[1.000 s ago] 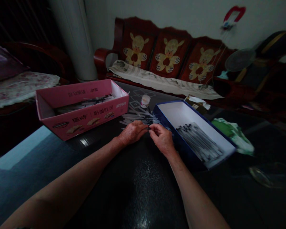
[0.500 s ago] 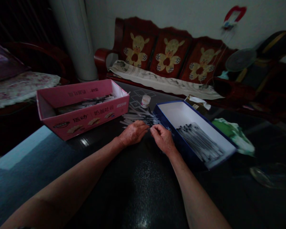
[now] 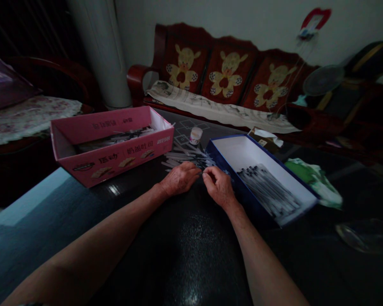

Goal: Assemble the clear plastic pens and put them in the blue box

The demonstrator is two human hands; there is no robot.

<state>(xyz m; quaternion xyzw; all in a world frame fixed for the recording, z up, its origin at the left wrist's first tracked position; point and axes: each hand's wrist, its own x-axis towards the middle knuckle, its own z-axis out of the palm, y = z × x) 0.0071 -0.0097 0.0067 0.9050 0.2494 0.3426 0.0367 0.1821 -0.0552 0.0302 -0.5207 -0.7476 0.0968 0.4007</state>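
My left hand is closed near the front of a loose pile of thin whitish sticks on the dark table. Just to its right, my right hand is closed in a pinch, thumb against forefinger. The fingertips of both hands nearly meet, and whatever they grip is too small and dark to name. A pink box on the left holds a jumble of similar thin pieces. In the blue box at the right lies a neat row of slender, clear tube-like pieces with dark ends.
A small white tub stands behind the pile. Beyond the blue box are a tissue box and a green-and-white plastic packet. A clear dish lies at the right. Past the dark table stands a wooden sofa.
The whole view has shifted very slightly. Both hands keep almost the same place and pose, fingertips close together.
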